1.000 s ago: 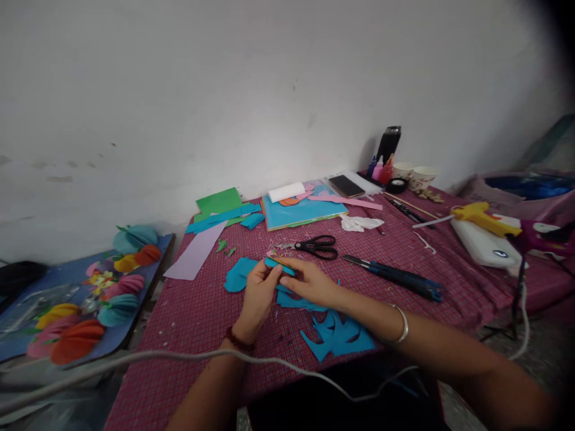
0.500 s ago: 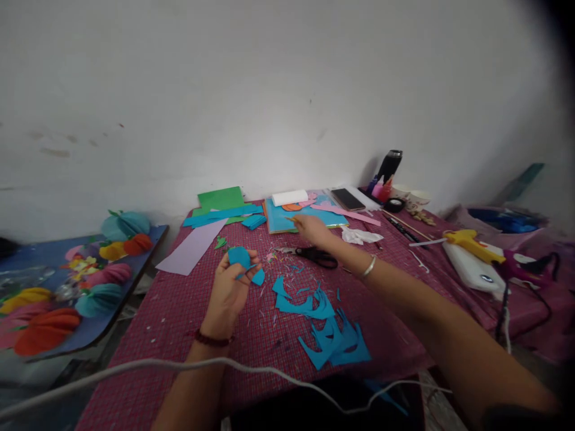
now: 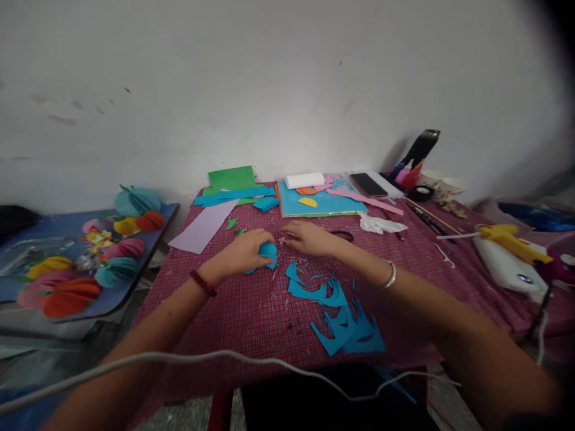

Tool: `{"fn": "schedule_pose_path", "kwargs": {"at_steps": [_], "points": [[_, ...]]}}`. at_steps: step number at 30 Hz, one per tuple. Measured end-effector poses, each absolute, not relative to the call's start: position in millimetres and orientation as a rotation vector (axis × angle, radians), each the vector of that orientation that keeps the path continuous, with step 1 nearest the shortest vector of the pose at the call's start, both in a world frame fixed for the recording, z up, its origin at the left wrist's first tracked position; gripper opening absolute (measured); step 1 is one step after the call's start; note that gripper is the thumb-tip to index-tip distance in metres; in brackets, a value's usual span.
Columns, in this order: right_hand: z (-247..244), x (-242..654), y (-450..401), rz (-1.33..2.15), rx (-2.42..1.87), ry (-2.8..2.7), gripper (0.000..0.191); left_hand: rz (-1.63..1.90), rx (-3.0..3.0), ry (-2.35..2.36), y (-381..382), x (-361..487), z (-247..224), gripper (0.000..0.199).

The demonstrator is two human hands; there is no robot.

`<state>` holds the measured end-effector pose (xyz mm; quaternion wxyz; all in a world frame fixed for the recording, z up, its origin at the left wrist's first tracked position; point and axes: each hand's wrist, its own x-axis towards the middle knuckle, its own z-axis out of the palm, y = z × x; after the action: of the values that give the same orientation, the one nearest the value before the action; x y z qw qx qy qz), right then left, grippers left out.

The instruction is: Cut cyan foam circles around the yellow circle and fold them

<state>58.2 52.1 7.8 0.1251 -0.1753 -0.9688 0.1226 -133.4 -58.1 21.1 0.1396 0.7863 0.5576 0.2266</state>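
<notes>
Blue paper [image 3: 268, 254] sits pinched between the left hand's [image 3: 242, 251] thumb and fingers, over the tablecloth [image 3: 215, 326]; too tight a squeeze could crease it. The right hand [image 3: 311, 238] hides most of the scissors [image 3: 343, 234], so its grip cannot be told; a careless reach might nick a fingertip on the blades.

Held paper [image 3: 268, 252] was bright blue, scraps [image 3: 333, 343] likewise; half-disc [image 3: 308, 202] was yellow, long sheet [image 3: 204, 228] lilac; tabletop cloth [image 3: 193, 326] bore fine crimson check.
</notes>
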Motion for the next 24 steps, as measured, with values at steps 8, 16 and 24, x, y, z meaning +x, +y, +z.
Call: {"fn": "schedule_pose_path", "kwargs": {"at_steps": [8,16,24], "points": [[-11,69,40,0.707,-0.515,-2.761,0.035,0.016,2.543,1.509,-28,-142,5,0.027],[-25,67,38,0.792,-0.474,-2.667,0.026,0.059,2.455,1.438,-13,-131,1,0.02],[-24,75,38,0.865,-0.487,-2.601,0.026,1.132,1.678,1.844,-34,-181,68,0.02]]}}
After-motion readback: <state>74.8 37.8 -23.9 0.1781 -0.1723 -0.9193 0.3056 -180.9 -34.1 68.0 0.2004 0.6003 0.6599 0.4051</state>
